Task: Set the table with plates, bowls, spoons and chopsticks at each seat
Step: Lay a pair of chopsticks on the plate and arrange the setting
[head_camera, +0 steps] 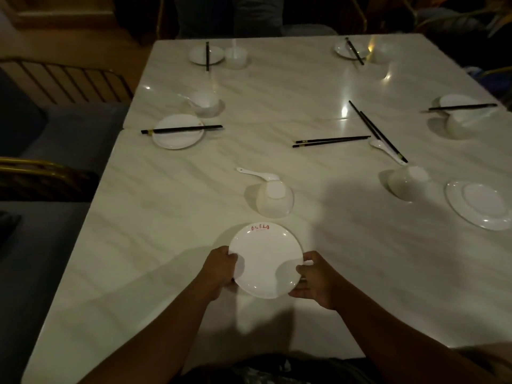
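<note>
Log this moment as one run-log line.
step: plate held at near seat | left hand: grips its rim | right hand: grips its rim | bowl: upside down beyond plate | spoon: beside bowl

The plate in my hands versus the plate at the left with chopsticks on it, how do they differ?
The held plate is gripped at its edges by the left hand and right hand; the left plate lies untouched. The held plate has nothing on it; the left plate carries black chopsticks. Both are round and white.
</note>
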The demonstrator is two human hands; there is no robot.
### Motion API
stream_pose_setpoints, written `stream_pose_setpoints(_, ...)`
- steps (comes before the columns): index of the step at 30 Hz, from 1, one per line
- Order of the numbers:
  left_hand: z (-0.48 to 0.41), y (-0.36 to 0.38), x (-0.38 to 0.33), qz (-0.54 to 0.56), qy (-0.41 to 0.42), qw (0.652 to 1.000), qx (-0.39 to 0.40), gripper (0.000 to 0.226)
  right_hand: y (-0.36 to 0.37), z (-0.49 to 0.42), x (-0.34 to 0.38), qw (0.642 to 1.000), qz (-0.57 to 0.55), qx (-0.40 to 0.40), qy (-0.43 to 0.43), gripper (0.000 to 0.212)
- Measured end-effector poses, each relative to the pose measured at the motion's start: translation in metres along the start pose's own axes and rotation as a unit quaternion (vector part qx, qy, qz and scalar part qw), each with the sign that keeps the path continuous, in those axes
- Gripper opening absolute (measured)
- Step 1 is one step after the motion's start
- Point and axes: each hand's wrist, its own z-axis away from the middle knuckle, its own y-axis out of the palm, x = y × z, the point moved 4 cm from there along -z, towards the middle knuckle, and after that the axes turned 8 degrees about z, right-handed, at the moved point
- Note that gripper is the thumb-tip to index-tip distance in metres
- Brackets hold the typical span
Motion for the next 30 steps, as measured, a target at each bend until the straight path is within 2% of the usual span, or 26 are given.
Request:
stream_pose_setpoints(3, -0.007, -0.004, 0.006, 0.009, 0.014, 0.999, -0.036, 0.016, 0.003, -0.005, 0.003, 1.000, 0.004, -0.003, 0.004, 0.021)
stream_pose_setpoints(11, -0.023, -0.016, 0.014, -0.069, 0.059, 0.995, -0.045, 0.030, 0.006, -0.020, -0.005, 0.996, 0.044, -0.073, -0.001, 0.022)
stream_pose_setpoints(18, -0.029, -0.020, 0.019, -0.069, 0.040, 0.996, -0.031, 0.025, 0.005, -0.025, -0.004, 0.991, 0.093, -0.094, -0.025, 0.022)
stream_pose_setpoints(23, -0.033, -0.022, 0.020, -0.062, 0.012, 0.998, -0.007, 0.024, 0.000, -0.022, 0.003, 0.985, 0.143, -0.097, -0.009, 0.016)
stream_pose_setpoints(26, -0.040, -0.029, 0.012, -0.065, -0.006, 0.998, 0.019, 0.015, -0.006, -0.027, 0.033, 0.959, 0.248, -0.136, -0.029, 0.034)
stream_pose_setpoints(28, -0.050, -0.039, 0.002, -0.102, 0.011, 0.995, 0.005, 0.015, -0.009, -0.034, 0.064, 0.929, 0.306, -0.193, -0.078, 0.052)
stream_pose_setpoints(30, -0.060, -0.046, -0.008, -0.158, 0.044, 0.986, -0.018, 0.019, -0.003, -0.041, 0.098, 0.910, 0.329, -0.217, -0.130, 0.065)
